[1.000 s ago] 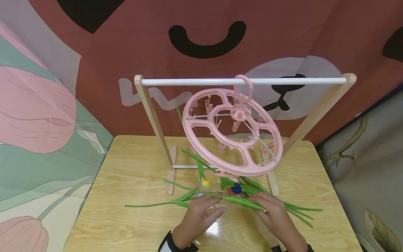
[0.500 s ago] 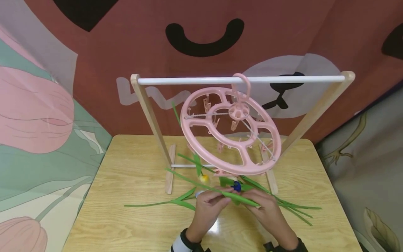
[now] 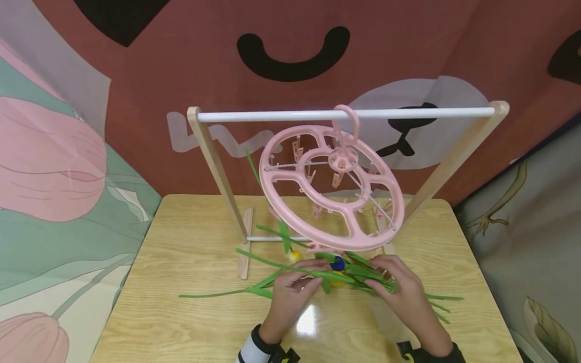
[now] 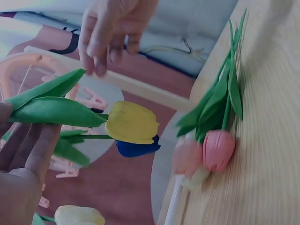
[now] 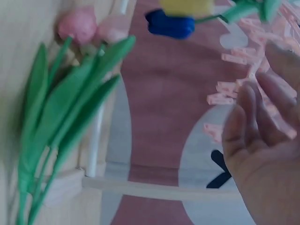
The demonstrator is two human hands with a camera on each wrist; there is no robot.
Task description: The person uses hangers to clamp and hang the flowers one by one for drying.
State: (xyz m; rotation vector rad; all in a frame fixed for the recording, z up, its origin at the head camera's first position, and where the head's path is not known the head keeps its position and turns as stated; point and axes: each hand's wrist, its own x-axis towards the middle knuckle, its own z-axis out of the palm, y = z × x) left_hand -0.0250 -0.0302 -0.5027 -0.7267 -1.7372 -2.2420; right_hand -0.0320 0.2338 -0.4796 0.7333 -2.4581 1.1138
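Six tulip heads are showing: one yellow tulip with a green leafy stem (image 4: 131,123), one deep-blue tulip (image 4: 138,147), one pale-yellow tulip (image 3: 295,256), two pink tulips (image 4: 219,151) and one whitish tulip (image 4: 197,178). One round pink plastic hanger (image 3: 363,242) is hanging by its hook from the upper white rod (image 3: 272,116) of one wooden frame with two posts (image 3: 218,171); its pink clips are overlapping too much for a sure count.

One further green stem (image 3: 209,294) is lying on the wood-grained surface (image 3: 181,252) at lower left of the head view, its flower end disappearing behind the left hand (image 3: 292,290). The whitish head is sitting half hidden behind the pink pair. The yellow head is being cut off by the top edge of the right wrist view, and whatever is supporting the blue tulip is remaining unclear.

At lower centre of the head view, the left hand is clamping the yellow tulip's stem and leaves between thumb and fingers, the flower pointing rightward. Right of it, the right hand (image 3: 404,290) is holding nothing, its thumb and loosely bent fingers standing apart.
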